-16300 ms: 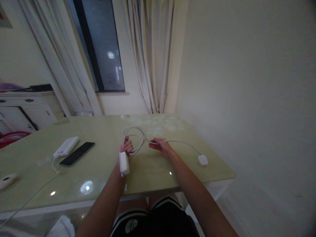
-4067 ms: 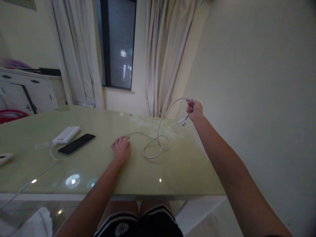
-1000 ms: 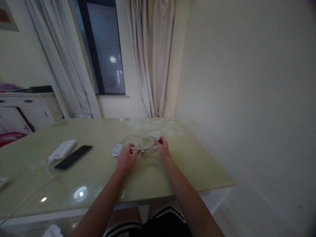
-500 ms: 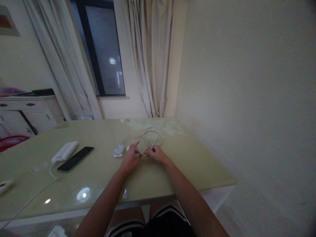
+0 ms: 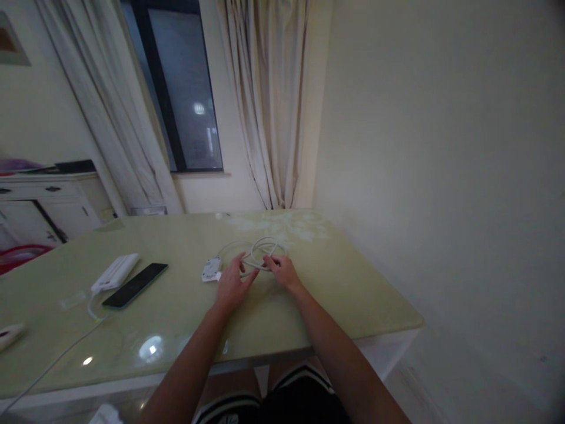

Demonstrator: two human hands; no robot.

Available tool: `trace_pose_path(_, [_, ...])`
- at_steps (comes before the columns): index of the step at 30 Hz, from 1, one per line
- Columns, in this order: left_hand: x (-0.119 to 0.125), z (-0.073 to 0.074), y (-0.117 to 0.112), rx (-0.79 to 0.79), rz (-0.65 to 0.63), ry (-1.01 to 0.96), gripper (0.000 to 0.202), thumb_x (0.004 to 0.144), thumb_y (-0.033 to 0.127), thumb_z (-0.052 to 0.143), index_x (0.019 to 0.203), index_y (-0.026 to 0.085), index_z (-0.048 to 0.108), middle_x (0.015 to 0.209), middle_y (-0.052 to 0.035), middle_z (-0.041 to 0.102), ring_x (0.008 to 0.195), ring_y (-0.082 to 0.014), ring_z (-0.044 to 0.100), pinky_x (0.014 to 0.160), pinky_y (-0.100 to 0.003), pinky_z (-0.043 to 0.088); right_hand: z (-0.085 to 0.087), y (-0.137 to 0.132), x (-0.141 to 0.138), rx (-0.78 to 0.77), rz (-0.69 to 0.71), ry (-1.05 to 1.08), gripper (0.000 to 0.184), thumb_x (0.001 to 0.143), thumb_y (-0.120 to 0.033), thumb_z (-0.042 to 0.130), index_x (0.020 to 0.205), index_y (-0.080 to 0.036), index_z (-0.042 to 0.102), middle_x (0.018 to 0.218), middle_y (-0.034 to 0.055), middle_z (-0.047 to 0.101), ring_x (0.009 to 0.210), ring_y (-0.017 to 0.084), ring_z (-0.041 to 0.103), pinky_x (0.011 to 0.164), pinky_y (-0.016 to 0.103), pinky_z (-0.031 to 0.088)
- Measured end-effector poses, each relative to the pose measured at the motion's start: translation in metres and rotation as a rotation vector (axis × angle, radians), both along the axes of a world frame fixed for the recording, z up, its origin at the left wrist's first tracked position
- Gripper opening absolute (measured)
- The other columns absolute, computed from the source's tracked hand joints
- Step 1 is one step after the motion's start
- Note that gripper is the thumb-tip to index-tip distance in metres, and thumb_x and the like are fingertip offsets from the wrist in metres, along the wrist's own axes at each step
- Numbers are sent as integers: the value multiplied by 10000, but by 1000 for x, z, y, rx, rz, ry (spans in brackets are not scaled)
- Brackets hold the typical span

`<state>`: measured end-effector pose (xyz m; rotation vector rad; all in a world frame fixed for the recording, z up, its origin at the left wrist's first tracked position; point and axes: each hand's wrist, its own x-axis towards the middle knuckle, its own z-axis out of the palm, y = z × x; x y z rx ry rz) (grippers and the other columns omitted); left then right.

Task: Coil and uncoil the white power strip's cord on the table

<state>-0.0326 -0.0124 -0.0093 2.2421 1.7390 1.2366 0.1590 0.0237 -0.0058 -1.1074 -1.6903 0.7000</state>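
Observation:
A white cable [image 5: 260,247] lies coiled in loose loops on the glossy yellow-green table [image 5: 176,306]. One end of the cable runs to a small white adapter block [image 5: 210,270] lying flat at the left of the coil. My left hand [image 5: 232,284] rests on the near left side of the coil, fingers stretched out and touching the cable. My right hand [image 5: 282,271] lies on the near right side of the coil, fingers pressed down on the loops. Whether either hand grips the cable I cannot make out.
A black phone [image 5: 135,285] and a white power bank [image 5: 115,272] with a thin cord lie at the table's left. Another white object [image 5: 9,335] sits at the far left edge. A wall runs along the table's right side; curtains [image 5: 269,106] and a window stand behind.
The raised cable loop has come down flat onto the table. Both hands have moved slightly forward and now press on the coil. The adapter has stayed in place.

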Motion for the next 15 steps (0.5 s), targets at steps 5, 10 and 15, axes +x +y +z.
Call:
trace_pose_path(5, [2,3,-2,-71,81,-2,603,907,590,550,1337,181,444,911,-35,662,755,-229,658,659,-325,448,3,-2,0,54,-120,-32,576,929,-622,504,564,-194,629,533,-5,543,532,131,462,559,266,298])
trace_pose_path(10, [5,2,-4,-43,93,62,348,985,486,457,1159,195,537,925,-60,719,781,-226,691,635,-301,439,7,3,11,121,-469,64,595,936,-630,457,509,-217,456,518,0,456,571,148,407,572,280,287])
trace_pose_path(15, [-3,13,-11,280,-27,166,298,949,496,562,955,224,683,779,-24,729,692,-163,671,649,-260,428,7,23,42,-35,-776,548,610,932,-712,314,546,-247,398,493,-11,419,536,154,404,528,281,312])
